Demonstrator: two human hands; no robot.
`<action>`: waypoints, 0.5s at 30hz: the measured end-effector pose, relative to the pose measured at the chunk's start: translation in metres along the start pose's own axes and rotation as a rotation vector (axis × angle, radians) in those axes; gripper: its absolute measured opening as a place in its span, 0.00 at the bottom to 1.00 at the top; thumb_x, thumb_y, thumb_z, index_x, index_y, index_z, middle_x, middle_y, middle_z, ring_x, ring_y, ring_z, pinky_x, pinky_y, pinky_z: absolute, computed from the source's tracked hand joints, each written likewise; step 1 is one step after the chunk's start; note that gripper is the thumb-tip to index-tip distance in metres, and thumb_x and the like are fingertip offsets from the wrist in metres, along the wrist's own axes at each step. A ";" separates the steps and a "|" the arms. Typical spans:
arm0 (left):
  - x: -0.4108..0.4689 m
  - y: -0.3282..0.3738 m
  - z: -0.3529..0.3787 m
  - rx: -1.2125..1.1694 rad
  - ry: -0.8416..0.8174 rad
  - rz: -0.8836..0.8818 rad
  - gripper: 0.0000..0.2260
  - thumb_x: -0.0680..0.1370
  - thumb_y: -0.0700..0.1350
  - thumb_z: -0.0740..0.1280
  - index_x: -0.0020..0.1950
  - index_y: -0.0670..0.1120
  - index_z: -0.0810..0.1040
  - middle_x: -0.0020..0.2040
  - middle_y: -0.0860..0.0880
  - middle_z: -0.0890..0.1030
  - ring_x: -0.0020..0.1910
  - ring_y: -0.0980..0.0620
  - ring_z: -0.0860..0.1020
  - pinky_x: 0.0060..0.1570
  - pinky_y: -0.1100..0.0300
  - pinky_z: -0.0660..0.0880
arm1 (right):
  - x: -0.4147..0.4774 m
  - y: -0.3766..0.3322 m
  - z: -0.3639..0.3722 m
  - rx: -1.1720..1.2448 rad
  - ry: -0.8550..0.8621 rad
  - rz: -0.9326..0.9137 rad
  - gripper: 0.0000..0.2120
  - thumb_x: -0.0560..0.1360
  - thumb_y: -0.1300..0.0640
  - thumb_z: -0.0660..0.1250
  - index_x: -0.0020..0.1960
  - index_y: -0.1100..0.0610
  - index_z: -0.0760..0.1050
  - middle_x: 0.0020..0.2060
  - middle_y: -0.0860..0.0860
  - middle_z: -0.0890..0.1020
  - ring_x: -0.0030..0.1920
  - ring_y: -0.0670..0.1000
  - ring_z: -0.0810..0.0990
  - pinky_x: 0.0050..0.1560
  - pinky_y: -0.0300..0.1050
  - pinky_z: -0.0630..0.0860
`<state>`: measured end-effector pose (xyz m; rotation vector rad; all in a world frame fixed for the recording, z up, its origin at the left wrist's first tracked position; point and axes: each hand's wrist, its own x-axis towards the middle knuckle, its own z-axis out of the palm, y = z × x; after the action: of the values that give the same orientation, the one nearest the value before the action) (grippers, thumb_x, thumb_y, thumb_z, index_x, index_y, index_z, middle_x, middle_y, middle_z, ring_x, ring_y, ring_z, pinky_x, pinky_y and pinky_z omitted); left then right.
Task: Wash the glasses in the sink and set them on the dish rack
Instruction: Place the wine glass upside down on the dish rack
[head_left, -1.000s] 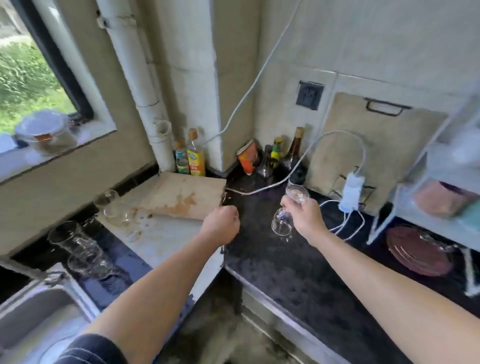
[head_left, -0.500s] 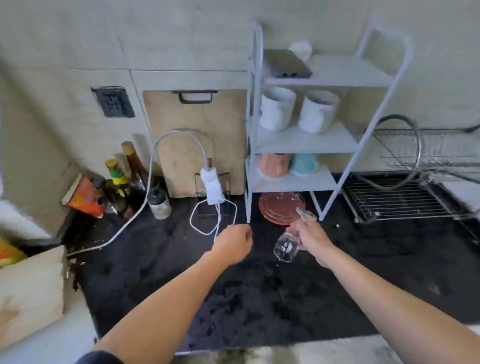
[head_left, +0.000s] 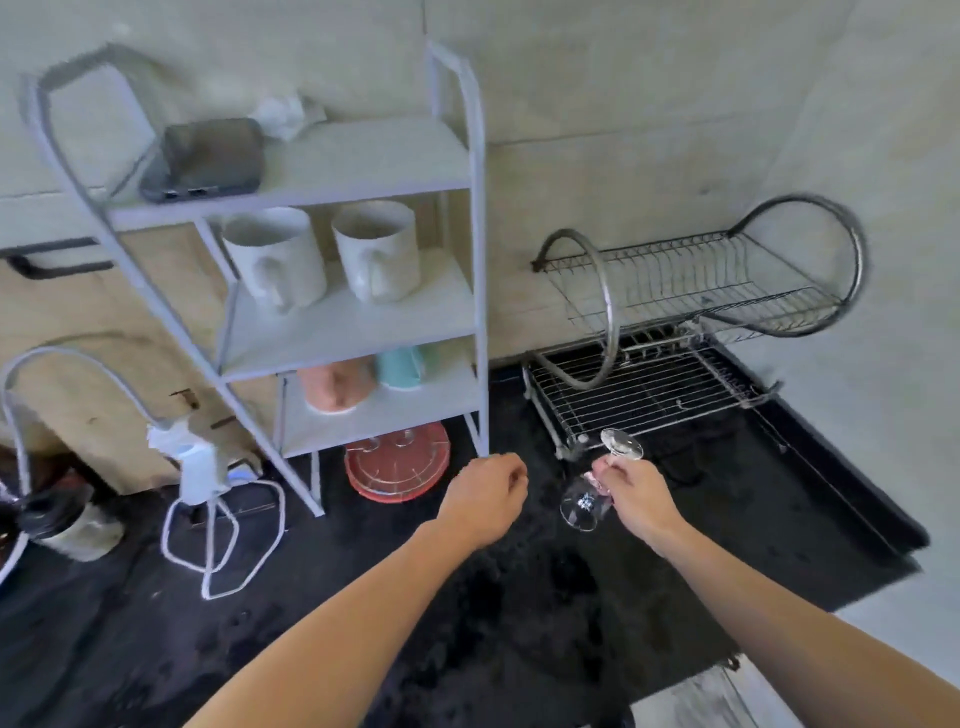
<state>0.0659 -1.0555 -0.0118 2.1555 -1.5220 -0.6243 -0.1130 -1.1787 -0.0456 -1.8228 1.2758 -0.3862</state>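
My right hand (head_left: 636, 496) grips a clear stemmed glass (head_left: 586, 503) upside down by its stem, foot up and bowl tilted down to the left. The glass hangs over the black counter just in front of the metal dish rack (head_left: 649, 387), a two-tier wire rack at the back right with nothing on its lower grid. My left hand (head_left: 485, 501) hovers beside it with fingers curled, holding nothing. The sink is out of view.
A white three-shelf stand (head_left: 363, 322) at the back holds two white mugs (head_left: 322, 257), a pink and a teal cup, and a dark box on top. A red plate (head_left: 397, 470) lies under it. A white charger and cable (head_left: 200, 470) lie at left.
My view has swung right from the corner by the sink to the dish rack. My right hand has carried the glass along toward the rack; my left hand has stayed curled beside it.
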 end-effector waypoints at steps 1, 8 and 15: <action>0.014 0.016 0.006 -0.037 0.031 -0.007 0.11 0.80 0.49 0.59 0.57 0.47 0.77 0.51 0.47 0.80 0.50 0.46 0.78 0.52 0.50 0.76 | 0.011 0.007 -0.015 -0.017 0.003 -0.028 0.15 0.81 0.54 0.62 0.36 0.44 0.73 0.30 0.44 0.77 0.35 0.47 0.77 0.41 0.46 0.72; 0.104 0.108 0.030 -0.328 0.336 -0.093 0.24 0.81 0.58 0.54 0.71 0.44 0.67 0.57 0.45 0.78 0.55 0.48 0.77 0.56 0.52 0.74 | 0.101 0.062 -0.122 -0.085 0.092 -0.052 0.15 0.82 0.50 0.60 0.55 0.58 0.81 0.45 0.53 0.83 0.46 0.50 0.79 0.42 0.41 0.67; 0.143 0.124 0.054 -0.254 0.460 -0.180 0.10 0.83 0.53 0.51 0.44 0.51 0.63 0.35 0.52 0.71 0.37 0.49 0.72 0.33 0.57 0.63 | 0.199 0.086 -0.167 -0.081 0.187 -0.005 0.18 0.82 0.50 0.59 0.60 0.61 0.78 0.52 0.55 0.83 0.53 0.57 0.80 0.48 0.45 0.72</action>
<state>-0.0168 -1.2333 -0.0008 2.0670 -0.9627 -0.3215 -0.1908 -1.4406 -0.0574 -1.8934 1.4325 -0.5240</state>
